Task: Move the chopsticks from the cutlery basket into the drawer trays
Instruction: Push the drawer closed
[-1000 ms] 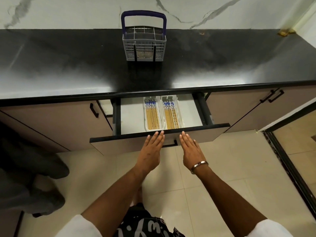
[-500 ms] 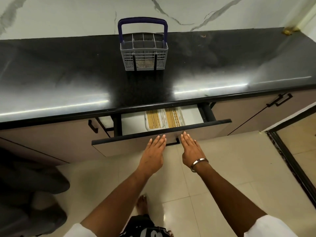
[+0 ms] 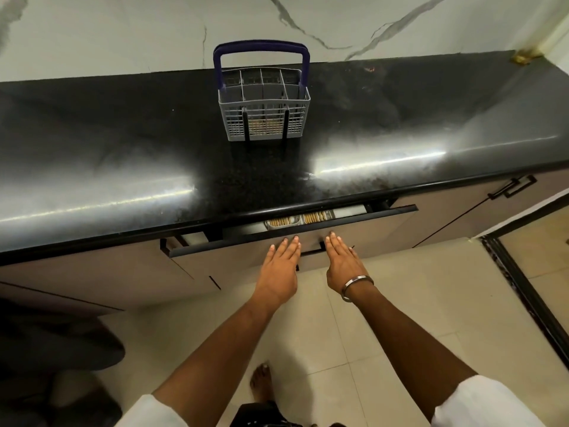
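Since the earlier frames the beige-fronted drawer with a black top edge (image 3: 215, 260) had slid most of the way in — only a narrow slot remained under the lip of the glossy black stone bench (image 3: 123, 167). Through that slot showed the ends of the tan wooden chopsticks (image 3: 314, 216), lying in two white plastic trays (image 3: 331, 214) side by side inside the drawer. Both hands lay flat against the drawer front with fingers spread straight, gripping nothing: the left hand (image 3: 278, 269) just left of the black handle, the right hand (image 3: 343, 261) — a silver bangle (image 3: 357, 286) on its wrist — just right of it. Well back on the bench stood the grey plastic cutlery basket with a blue handle (image 3: 263, 118), upright, near the white marble wall (image 3: 123, 32).
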